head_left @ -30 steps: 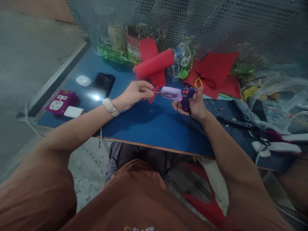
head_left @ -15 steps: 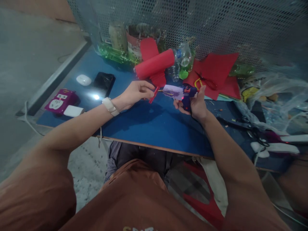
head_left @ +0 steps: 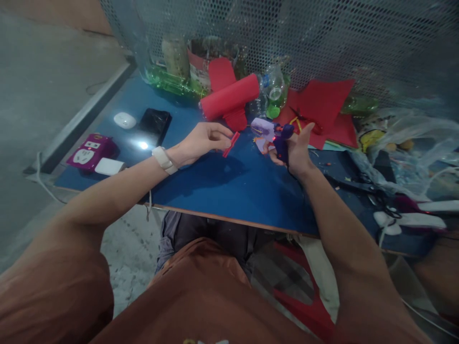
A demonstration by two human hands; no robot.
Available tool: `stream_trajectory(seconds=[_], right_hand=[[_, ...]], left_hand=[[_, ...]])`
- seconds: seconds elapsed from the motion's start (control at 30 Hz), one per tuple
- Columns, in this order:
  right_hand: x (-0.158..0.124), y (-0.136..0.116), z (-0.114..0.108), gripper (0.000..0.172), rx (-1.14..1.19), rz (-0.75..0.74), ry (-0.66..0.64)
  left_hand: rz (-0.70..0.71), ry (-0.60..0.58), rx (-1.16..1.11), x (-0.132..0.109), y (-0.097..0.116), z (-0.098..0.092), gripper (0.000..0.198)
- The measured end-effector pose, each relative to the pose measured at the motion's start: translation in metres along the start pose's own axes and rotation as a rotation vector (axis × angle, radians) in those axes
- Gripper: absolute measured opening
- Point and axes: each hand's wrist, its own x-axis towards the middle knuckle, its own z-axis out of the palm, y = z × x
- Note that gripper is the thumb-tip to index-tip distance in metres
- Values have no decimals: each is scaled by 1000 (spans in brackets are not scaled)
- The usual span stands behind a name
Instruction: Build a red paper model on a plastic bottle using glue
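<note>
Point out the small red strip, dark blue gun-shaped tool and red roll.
small red strip [head_left: 232,143]: head view, middle of its visible length
dark blue gun-shaped tool [head_left: 282,147]: head view, its handle
red roll [head_left: 230,97]: head view, middle of its side

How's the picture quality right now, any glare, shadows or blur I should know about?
Head view: a white glare spot burns out beside the dark flat object; head view: a soft shadow falls on the blue tabletop below the left hand; head view: the clear plastic bag looks smeared, and the glue gun shows little fine detail.
</note>
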Motion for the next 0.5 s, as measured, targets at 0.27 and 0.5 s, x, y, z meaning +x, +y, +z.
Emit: stream_trajectory(seconds=[0.27, 0.5], right_hand=[[-5, -4, -43, 42, -747, -103, 148], [-5, 9, -74, 33, -957, -29, 95]], left_hand=[[27, -30, 14, 0, 0, -3, 33], [78, -18, 14, 2, -4, -3, 32]])
